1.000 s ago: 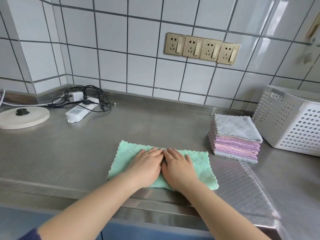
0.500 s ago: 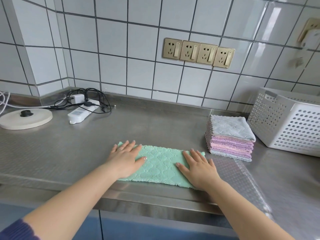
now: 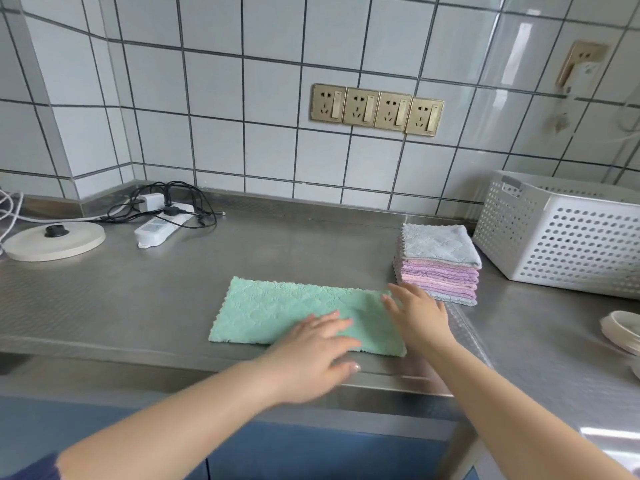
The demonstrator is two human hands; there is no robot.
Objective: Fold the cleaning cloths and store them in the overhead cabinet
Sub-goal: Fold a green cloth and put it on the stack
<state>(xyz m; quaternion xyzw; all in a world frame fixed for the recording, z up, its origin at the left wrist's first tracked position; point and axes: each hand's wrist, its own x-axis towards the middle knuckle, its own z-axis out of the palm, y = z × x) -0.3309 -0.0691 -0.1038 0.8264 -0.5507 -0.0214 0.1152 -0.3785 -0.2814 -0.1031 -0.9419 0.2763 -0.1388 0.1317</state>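
Note:
A green cleaning cloth (image 3: 277, 311), folded into a long strip, lies flat on the steel counter (image 3: 138, 289) near its front edge. My left hand (image 3: 311, 355) lies with straight fingers over the cloth's front middle. My right hand (image 3: 419, 315) lies flat on the cloth's right end, fingers spread. Just right of it stands a stack of folded cloths (image 3: 438, 265), grey on top with pink and purple ones below. The overhead cabinet is out of view.
A white perforated basket (image 3: 561, 237) stands at the back right, with white dishes (image 3: 623, 330) at the right edge. At the back left lie a white power strip with black cables (image 3: 162, 223) and a round cream base (image 3: 55, 242). Tiled wall with sockets (image 3: 375, 109) behind.
My left hand has moved from the cloth's left end toward its middle and front. My right hand has shifted slightly right and back onto the cloth's right end. The camera has tilted up.

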